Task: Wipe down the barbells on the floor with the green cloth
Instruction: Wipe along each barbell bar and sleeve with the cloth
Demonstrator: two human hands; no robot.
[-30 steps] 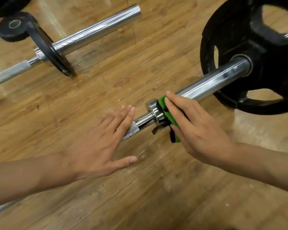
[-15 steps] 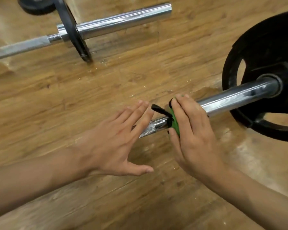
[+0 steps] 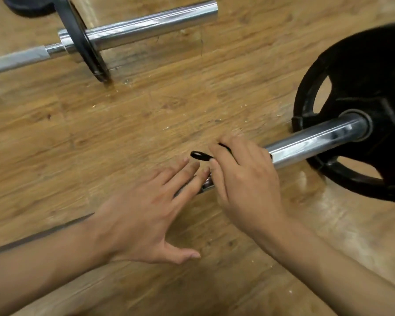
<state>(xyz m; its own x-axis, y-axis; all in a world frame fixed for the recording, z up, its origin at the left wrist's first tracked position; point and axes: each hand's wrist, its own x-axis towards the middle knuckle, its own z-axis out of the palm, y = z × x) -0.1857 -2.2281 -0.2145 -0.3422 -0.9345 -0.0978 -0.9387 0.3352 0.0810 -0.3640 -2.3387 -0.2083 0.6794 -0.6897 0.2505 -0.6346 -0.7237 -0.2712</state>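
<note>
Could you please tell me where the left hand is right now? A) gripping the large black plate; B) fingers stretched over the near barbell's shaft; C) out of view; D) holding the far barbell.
B: the left hand lies with straight fingers over the shaft of the near barbell, next to the right hand.

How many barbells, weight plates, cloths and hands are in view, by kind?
Barbells: 2, near barbell, far barbell
Weight plates: 3, large plate on the near barbell, thin plate on the far barbell, small plate flat at the top edge
Cloths: 1, cloth under the right hand, only its black loop showing
Hands: 2, left hand, right hand
Total: 8
</note>
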